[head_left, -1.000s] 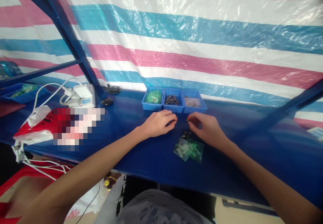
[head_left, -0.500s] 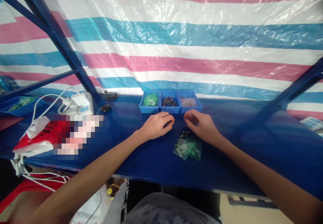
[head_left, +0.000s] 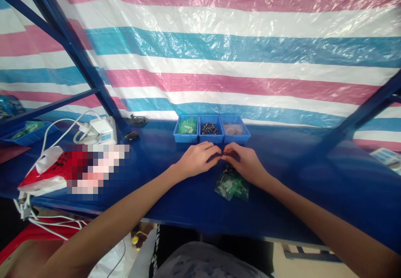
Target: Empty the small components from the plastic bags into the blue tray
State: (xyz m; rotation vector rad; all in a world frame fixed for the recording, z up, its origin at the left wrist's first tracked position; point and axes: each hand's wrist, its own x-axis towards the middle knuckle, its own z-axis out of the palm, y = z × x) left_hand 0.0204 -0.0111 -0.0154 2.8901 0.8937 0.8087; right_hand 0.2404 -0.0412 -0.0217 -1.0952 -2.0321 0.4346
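My left hand and my right hand meet fingertip to fingertip over the blue table, just in front of three blue bins. Both are pinched closed; whatever lies between the fingertips is too small and hidden to name. Green pieces fill the left bin, small dark and metallic parts the middle bin, and pale clear bags the right bin. Below my right hand lie small clear-green bags holding pale pieces, with a few dark parts partly covered by that hand.
A white power strip with cables, a dark mouse-like object and a red package are on the left. Blue frame posts stand at both sides, before a striped sheet. The table's front edge is near my body.
My hands have come together; the right one moved left and slightly nearer, the left one slightly right. My right hand now covers more of the dark parts.
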